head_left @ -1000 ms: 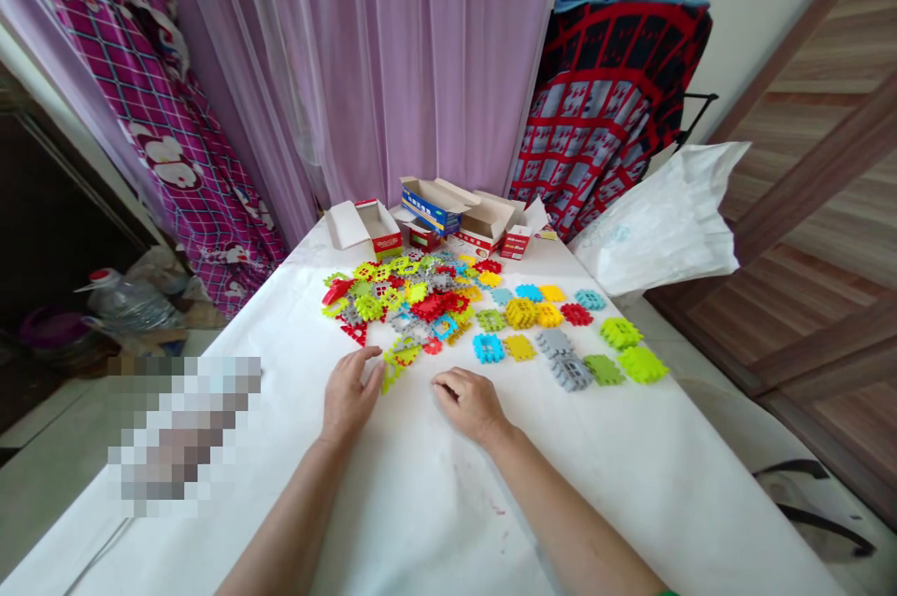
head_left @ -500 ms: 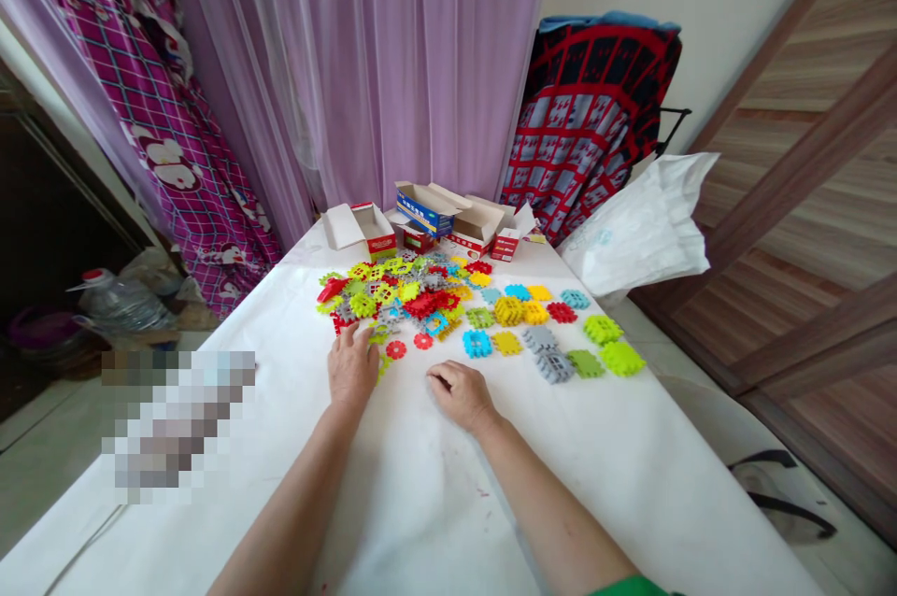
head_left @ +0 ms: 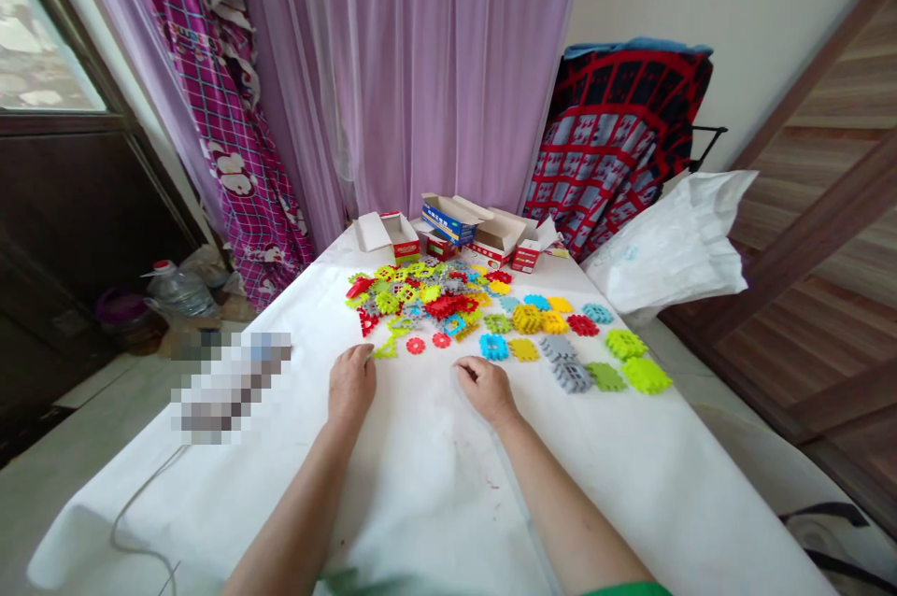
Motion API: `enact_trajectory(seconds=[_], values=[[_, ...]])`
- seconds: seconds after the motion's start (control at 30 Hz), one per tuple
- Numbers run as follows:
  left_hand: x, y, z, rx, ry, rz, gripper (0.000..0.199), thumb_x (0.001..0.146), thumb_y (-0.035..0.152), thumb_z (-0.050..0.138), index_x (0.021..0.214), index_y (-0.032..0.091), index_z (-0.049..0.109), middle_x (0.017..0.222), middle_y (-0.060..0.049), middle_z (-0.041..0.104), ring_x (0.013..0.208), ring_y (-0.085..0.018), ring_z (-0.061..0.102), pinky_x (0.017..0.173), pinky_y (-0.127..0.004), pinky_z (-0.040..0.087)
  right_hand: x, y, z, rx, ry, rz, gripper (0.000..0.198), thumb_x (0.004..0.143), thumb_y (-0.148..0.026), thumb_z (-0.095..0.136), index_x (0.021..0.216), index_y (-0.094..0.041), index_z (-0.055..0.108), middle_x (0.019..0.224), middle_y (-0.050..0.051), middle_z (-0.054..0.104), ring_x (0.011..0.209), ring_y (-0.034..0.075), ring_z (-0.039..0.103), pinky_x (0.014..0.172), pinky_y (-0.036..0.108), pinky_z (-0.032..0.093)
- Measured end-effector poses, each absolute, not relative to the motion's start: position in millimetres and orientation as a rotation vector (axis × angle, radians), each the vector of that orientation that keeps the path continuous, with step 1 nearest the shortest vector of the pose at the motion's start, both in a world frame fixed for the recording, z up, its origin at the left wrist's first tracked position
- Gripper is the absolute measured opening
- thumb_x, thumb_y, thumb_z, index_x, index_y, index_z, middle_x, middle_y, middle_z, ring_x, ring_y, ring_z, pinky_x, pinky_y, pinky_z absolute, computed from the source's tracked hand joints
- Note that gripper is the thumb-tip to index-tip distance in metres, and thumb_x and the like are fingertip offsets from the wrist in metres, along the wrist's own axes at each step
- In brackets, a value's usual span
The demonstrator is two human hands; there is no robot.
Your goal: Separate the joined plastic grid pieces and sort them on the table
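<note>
Left hand (head_left: 352, 384) perhaps touching green piece (head_left: 386, 353), right hand (head_left: 489, 390) curled

White-covered counter (head_left: 420, 484), open cartons (head_left: 448, 224) are standing toward the far end, mixed toothed pieces (head_left: 445, 306) are lying heaped in front of them, square pieces (head_left: 559, 349) are lying grouped at right

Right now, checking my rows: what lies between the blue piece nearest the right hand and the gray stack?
A yellow piece lies between them, in the head view.
</note>
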State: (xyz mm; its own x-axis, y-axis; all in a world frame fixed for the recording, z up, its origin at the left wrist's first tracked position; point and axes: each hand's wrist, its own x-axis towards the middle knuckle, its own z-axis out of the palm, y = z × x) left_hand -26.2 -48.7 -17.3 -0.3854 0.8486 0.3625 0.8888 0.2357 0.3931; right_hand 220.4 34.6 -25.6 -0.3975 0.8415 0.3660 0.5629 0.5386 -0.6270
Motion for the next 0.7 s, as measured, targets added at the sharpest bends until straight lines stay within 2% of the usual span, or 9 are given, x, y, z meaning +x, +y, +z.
enact_trajectory(seconds=[0.1, 0.23, 0.33, 0.43, 0.7], values=[[-26, -63, -15, -1.758, -2.37, -0.835, 0.035, 0.086, 0.016, 0.04, 0.108, 0.02, 0.068, 0.107, -0.009, 0.072, 0.105, -0.024, 0.062, 0.096, -0.039, 0.046, 221, 34, -26, -1.126, -2.104, 0.535, 0.023, 0.082, -0.025, 0.048, 0.084, -0.024, 0.071, 0.084, 0.002, 0.074, 0.076, 0.017, 0.066, 0.073, 0.026, 0.049], [-20, -75, -11, -1.987, -2.219, -0.733, 0.035, 0.087, 0.025, 0.047, 0.118, 0.026, 0.065, 0.121, -0.005, 0.068, 0.118, -0.025, 0.057, 0.101, -0.043, 0.043, 220, 32, -25, -1.129, -2.101, 0.525, 0.022, 0.083, -0.025, 0.048, 0.083, -0.024, 0.07, 0.085, 0.002, 0.074, 0.077, 0.017, 0.066, 0.073, 0.026, 0.048], [-16, -75, -11, -2.218, -2.075, -0.59, 0.041, 0.091, 0.03, 0.042, 0.128, 0.026, 0.058, 0.13, -0.005, 0.063, 0.125, -0.026, 0.052, 0.105, -0.046, 0.04, 219, 31, -24, -1.139, -2.096, 0.509, 0.022, 0.083, -0.024, 0.048, 0.082, -0.024, 0.07, 0.082, 0.003, 0.073, 0.076, 0.017, 0.067, 0.072, 0.025, 0.048], [-13, -73, -11, -2.273, -2.005, -0.526, 0.048, 0.091, 0.027, 0.04, 0.138, 0.025, 0.049, 0.137, -0.005, 0.058, 0.132, -0.026, 0.045, 0.107, -0.045, 0.039, 218, 31, -24, -1.136, -2.109, 0.477, 0.023, 0.084, -0.024, 0.047, 0.08, -0.023, 0.07, 0.08, 0.003, 0.073, 0.075, 0.018, 0.066, 0.07, 0.025, 0.047], [-19, -50, -17, -2.261, -1.793, -0.471, 0.047, 0.091, 0.03, 0.043, 0.137, 0.027, 0.05, 0.142, -0.007, 0.052, 0.134, -0.027, 0.042, 0.111, -0.049, 0.032, 212, 33, -23, -1.23, -2.135, 0.352, 0.023, 0.085, -0.024, 0.047, 0.078, -0.026, 0.069, 0.078, 0.001, 0.074, 0.071, 0.017, 0.066, 0.064, 0.024, 0.045]])
